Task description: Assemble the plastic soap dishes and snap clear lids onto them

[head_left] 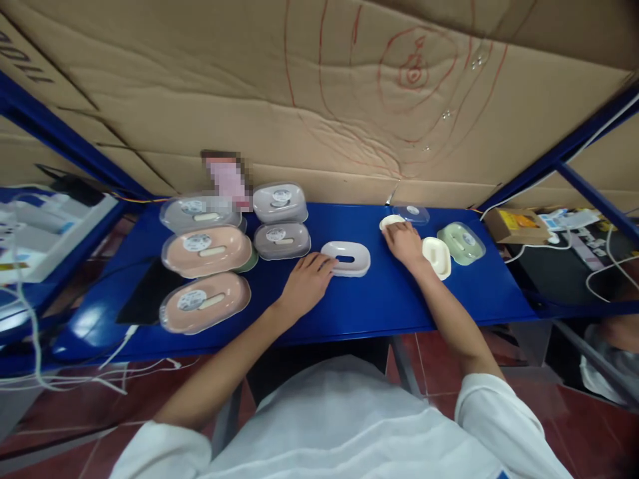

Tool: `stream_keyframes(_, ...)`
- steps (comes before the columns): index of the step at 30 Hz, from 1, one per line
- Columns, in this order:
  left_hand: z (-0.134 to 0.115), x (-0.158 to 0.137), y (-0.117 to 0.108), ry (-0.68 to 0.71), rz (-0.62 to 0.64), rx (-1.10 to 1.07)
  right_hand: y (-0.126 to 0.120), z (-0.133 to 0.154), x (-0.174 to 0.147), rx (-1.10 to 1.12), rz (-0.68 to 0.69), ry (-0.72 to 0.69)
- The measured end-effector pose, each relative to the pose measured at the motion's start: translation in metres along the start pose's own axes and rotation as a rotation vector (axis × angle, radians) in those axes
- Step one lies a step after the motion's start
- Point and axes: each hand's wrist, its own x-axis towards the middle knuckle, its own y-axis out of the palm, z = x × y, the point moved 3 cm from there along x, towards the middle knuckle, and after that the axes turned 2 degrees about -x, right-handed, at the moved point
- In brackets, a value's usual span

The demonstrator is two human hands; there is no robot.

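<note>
My left hand [308, 278] is at the left end of a pale lavender oval dish [360, 265] with a long slot in its middle, which looks like a soap dish. Its fingertips grip the rim, and the dish lies flat on the blue table. Farther right, my right hand [405, 243] reaches over a cream oval piece [391, 219], with the fingers curled on its near edge. Part of that piece is hidden under the fingers. Just right of this hand lies a cream dish [436, 258], and beside it a green dish under a clear cover [461, 243].
Clear-covered pink dishes [224, 253] and grey dishes [282, 241] with labels stand at the left of the blue table [344, 309]. A clear lid [412, 213] lies at the back. Cardboard [319, 126] walls the rear. A cable [120, 346] hangs at the left front edge.
</note>
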Motion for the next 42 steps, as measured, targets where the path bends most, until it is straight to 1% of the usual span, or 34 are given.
stream_keyframes(2,0.005,0.006,-0.003,-0.014,-0.047,-0.002,0.009,0.003,0.0,0.058,0.019,-0.07)
stream_keyframes(5,0.006,0.011,-0.006,-0.032,-0.116,0.002,0.019,0.017,-0.011,0.17,0.055,-0.183)
stream_keyframes(7,0.005,0.015,-0.005,-0.034,-0.15,-0.004,0.024,0.022,-0.017,0.23,0.059,-0.215)
stream_keyframes(8,0.005,0.018,-0.004,-0.029,-0.159,-0.01,0.026,0.022,-0.018,0.253,0.049,-0.208)
stream_keyframes(11,0.009,0.028,0.0,-0.003,-0.146,-0.016,0.033,0.016,-0.016,0.309,0.02,-0.148)
stream_keyframes(13,0.013,0.034,0.004,0.023,-0.121,-0.019,0.041,0.012,-0.015,0.396,0.041,-0.112)
stream_keyframes(18,0.021,0.034,0.009,0.076,-0.073,-0.126,0.052,0.011,-0.015,0.88,0.154,0.042)
stream_keyframes(22,0.024,0.026,0.013,0.07,-0.057,-0.168,0.049,0.021,-0.019,0.998,0.279,0.157)
stream_keyframes(24,0.025,0.023,0.015,0.071,-0.045,-0.164,0.046,0.029,-0.023,0.997,0.324,0.18)
stream_keyframes(25,0.025,0.022,0.015,0.079,-0.032,-0.158,0.044,0.033,-0.025,0.97,0.326,0.162)
stream_keyframes(28,0.024,0.019,0.015,0.111,0.006,-0.127,0.037,0.043,-0.029,0.791,0.256,0.016)
stream_keyframes(30,0.025,0.017,0.014,0.118,0.001,-0.094,0.035,0.048,-0.032,0.679,0.209,-0.079)
stream_keyframes(32,0.025,0.016,0.012,0.12,0.012,-0.067,0.035,0.048,-0.033,0.613,0.189,-0.13)
stream_keyframes(38,0.026,0.015,0.014,0.122,0.04,-0.063,0.037,0.045,-0.033,0.536,0.152,-0.16)
stream_keyframes(42,0.035,0.013,0.024,0.15,0.001,-0.017,0.04,0.044,-0.032,0.518,0.143,-0.176)
